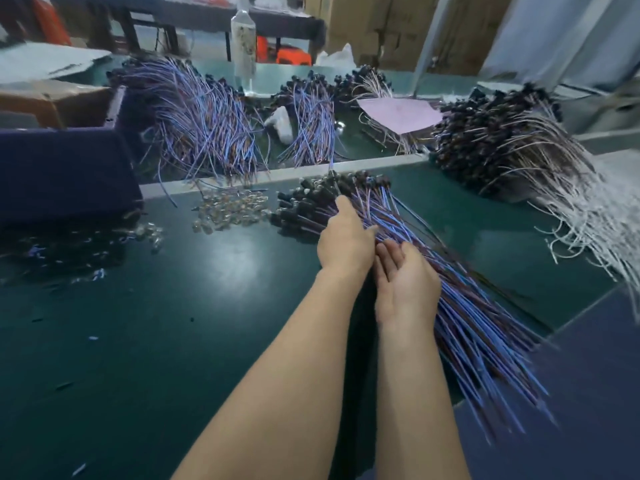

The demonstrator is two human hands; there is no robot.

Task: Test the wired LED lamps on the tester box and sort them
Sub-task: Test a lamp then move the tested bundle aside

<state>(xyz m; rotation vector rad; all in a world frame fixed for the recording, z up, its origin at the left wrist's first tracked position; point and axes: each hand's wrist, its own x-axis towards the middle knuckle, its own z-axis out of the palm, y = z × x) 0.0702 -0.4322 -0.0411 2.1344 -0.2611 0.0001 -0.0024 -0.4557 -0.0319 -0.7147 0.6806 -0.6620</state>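
Beyond table edge (pixel 585 306), lamp wire ends (pixel 526 403)

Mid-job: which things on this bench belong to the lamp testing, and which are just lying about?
Job: blue-wired lamp bundle at the left hand and right hand; far blue-wired piles; white-wired pile.
Lying about: bottle; pink sheet; cardboard box; heap of clear bits.
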